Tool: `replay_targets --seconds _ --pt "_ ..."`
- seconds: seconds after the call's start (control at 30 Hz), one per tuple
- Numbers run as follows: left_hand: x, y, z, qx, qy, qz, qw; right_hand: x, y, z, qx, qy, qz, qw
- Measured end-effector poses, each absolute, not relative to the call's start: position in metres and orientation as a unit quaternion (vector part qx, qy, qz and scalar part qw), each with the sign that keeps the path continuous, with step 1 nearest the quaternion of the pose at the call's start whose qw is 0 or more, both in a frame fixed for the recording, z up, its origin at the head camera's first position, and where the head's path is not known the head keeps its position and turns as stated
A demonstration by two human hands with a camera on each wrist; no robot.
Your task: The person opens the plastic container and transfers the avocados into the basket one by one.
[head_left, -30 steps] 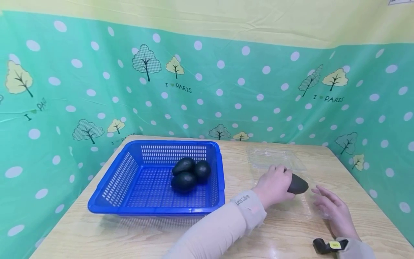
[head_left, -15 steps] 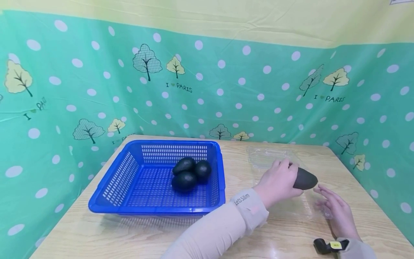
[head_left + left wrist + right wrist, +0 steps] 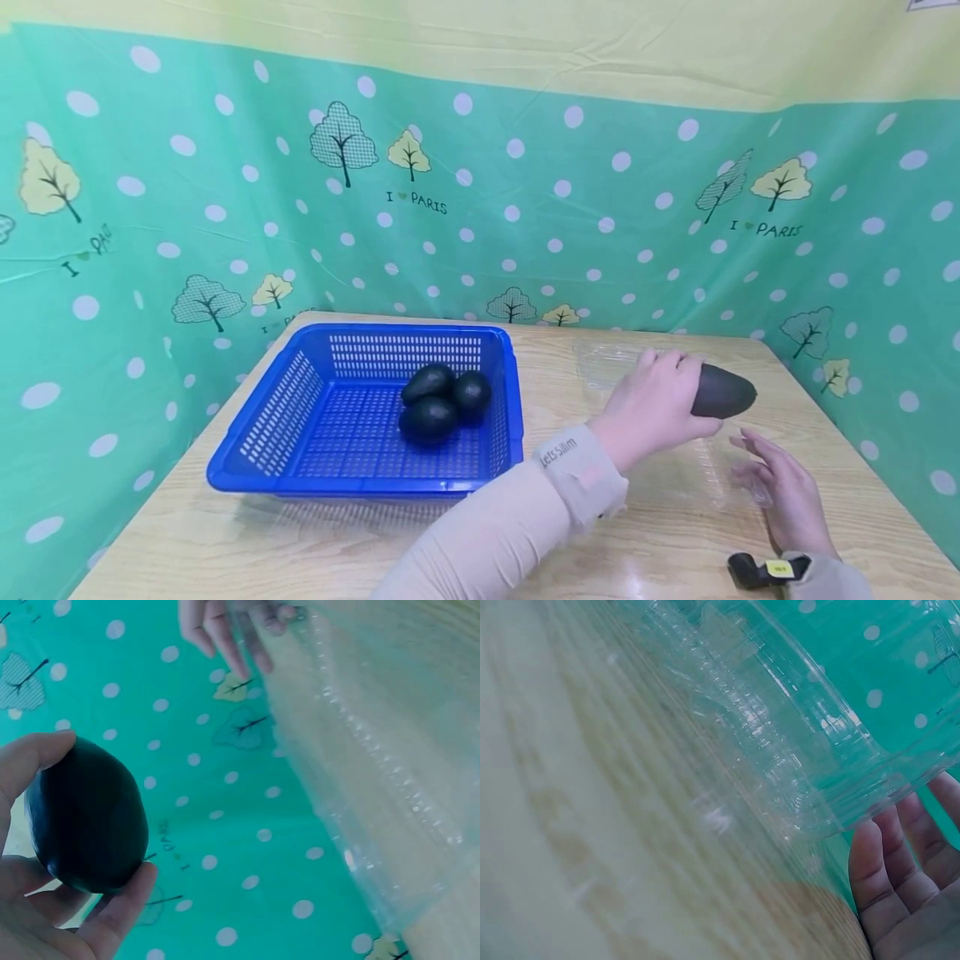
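My left hand [image 3: 656, 410] grips a dark avocado [image 3: 722, 392], raised over a clear plastic clamshell box [image 3: 697, 467] on the right of the table. In the left wrist view, thumb and fingertips curl round the avocado [image 3: 94, 817] from both sides. Low at the box's right front corner, my right hand [image 3: 787, 492] holds the clear rim with thumb and fingers, as the right wrist view shows of the hand [image 3: 907, 877] and box [image 3: 780, 727]. Several more avocados [image 3: 429, 419] lie together in the right part of a blue plastic basket [image 3: 360, 486].
The blue basket fills the left part of the wooden table [image 3: 262, 550]. Behind my left hand, the far part of the clear box [image 3: 603, 358] lies flat. A green dotted cloth [image 3: 510, 233] hangs around the back and sides.
My left hand has lifted the avocado up and to the right, away from the box. My right hand stays almost in place at the box's corner.
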State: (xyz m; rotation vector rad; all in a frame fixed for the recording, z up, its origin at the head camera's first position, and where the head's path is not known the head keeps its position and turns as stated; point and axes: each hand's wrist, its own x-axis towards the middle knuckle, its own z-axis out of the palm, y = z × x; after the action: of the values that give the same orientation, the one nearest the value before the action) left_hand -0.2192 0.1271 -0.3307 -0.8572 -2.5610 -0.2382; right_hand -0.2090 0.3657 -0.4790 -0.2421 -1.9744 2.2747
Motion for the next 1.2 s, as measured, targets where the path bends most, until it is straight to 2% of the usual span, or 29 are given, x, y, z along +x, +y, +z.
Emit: replay_targets --seconds 0.67,1.2 --pt "-0.217 0.100 -0.285 -0.249 -0.943 -0.173 0.140 -0.208 0.366 -0.478 -0.084 -0.661 0.744 0.055" --pt "-0.220 0.063 -0.274 -0.222 -0.950 -0.169 0.142 -0.207 0.368 -0.478 -0.067 -0.649 0.756 0.048"
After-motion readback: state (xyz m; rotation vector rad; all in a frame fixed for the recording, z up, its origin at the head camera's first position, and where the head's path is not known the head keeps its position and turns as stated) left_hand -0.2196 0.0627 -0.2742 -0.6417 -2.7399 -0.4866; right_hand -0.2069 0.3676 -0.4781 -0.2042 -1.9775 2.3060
